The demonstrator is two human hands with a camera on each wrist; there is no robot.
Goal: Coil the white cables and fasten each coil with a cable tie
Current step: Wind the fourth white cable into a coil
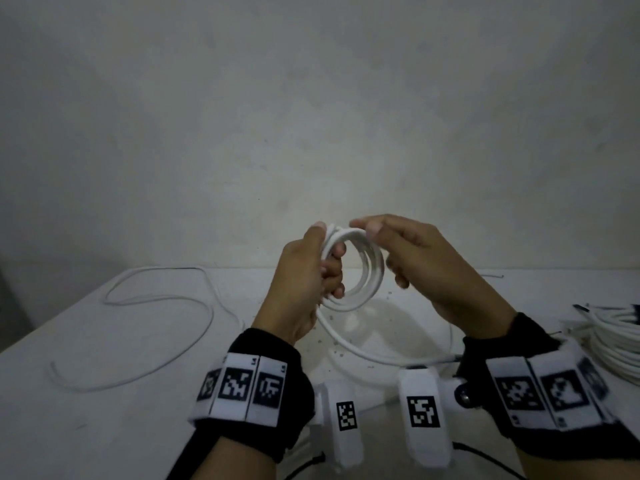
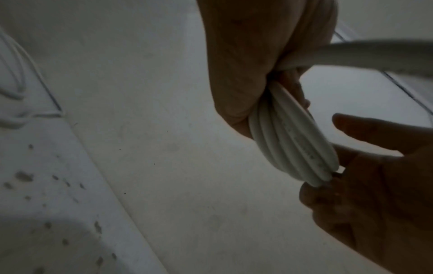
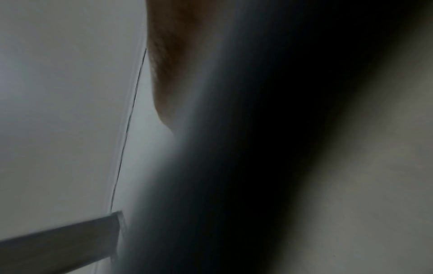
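A white cable coil (image 1: 360, 271) of several loops is held up above the white table (image 1: 138, 341). My left hand (image 1: 308, 268) grips the coil's left side with fingers curled through it. My right hand (image 1: 408, 251) pinches the coil's top right between thumb and fingers. The cable's loose tail (image 1: 349, 344) drops from the coil to the table and runs right. In the left wrist view the left hand (image 2: 257, 64) clamps the bundled loops (image 2: 295, 146) and the right hand's fingers (image 2: 365, 129) touch their lower end. The right wrist view is blurred and dark.
A thin loose white cable (image 1: 162, 299) snakes over the table's left half. A pile of coiled white cables (image 1: 620, 341) lies at the right edge. A plain wall (image 1: 311, 116) stands right behind the table. Small dark specks (image 1: 332, 344) dot the tabletop.
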